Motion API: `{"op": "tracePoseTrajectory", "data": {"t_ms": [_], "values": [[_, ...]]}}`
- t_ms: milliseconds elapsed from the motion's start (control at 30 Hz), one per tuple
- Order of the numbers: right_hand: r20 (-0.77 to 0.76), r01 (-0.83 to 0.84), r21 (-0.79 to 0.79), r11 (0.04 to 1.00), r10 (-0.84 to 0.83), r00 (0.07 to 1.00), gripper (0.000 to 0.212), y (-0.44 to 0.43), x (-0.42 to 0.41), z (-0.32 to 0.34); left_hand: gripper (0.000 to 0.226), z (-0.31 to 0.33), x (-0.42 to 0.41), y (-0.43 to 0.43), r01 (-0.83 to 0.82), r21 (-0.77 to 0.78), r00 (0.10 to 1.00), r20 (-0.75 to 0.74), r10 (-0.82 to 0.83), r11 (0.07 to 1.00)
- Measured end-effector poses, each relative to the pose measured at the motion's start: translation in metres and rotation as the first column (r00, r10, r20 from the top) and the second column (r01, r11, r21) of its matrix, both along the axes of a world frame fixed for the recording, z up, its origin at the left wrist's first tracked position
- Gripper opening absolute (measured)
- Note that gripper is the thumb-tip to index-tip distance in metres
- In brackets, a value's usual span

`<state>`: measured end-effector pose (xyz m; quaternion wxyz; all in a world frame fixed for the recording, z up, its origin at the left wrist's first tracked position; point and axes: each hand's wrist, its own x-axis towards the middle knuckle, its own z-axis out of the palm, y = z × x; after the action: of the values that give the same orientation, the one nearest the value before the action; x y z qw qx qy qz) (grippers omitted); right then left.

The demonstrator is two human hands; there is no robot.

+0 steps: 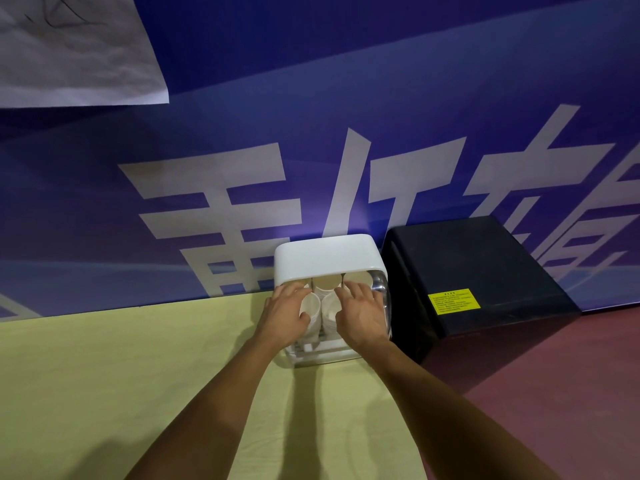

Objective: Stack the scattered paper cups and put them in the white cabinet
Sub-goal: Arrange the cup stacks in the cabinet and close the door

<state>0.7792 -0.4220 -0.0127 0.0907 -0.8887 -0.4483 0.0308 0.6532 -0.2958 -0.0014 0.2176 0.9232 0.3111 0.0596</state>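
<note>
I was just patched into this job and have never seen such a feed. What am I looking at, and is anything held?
There is no machine: a person works with bare hands. The one picture comes from a wide-angle camera on their head, looking forward and down, so both forearms rise from the bottom edge. The left hand and the right hand reach into the open front of the white cabinet, which stands on a yellow-green table cover against a blue banner. Stacks of paper cups lie inside, and each hand rests on a front stack; whether they grip or only push, I cannot tell. A black box stands right of the cabinet.
</note>
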Motion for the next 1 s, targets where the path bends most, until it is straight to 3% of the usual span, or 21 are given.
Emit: {"op": "tracePoseTrajectory", "data": {"t_ms": [133, 267, 733, 1000], "values": [[-0.007, -0.046, 0.028, 0.999, 0.047, 0.999, 0.064, 0.005, 0.003, 0.004, 0.056, 0.006, 0.004, 0.005, 0.016, 0.009, 0.999, -0.034, -0.016, 1.0], [-0.061, -0.128, -0.062, 0.99, 0.124, 0.99, 0.073, 0.005, 0.007, 0.001, 0.061, 0.004, 0.003, 0.002, 0.059, 0.048, 0.995, -0.083, -0.055, 0.997], [0.004, -0.125, -0.042, 0.991, 0.125, 0.992, 0.059, -0.005, -0.004, 0.003, 0.064, 0.006, 0.005, -0.001, 0.066, 0.095, 0.988, -0.148, -0.052, 0.993], [-0.044, -0.125, -0.081, 0.989, 0.122, 0.992, 0.077, -0.005, 0.005, -0.001, 0.074, 0.001, 0.0, -0.011, 0.069, 0.069, 0.979, -0.194, -0.054, 0.995]]}}
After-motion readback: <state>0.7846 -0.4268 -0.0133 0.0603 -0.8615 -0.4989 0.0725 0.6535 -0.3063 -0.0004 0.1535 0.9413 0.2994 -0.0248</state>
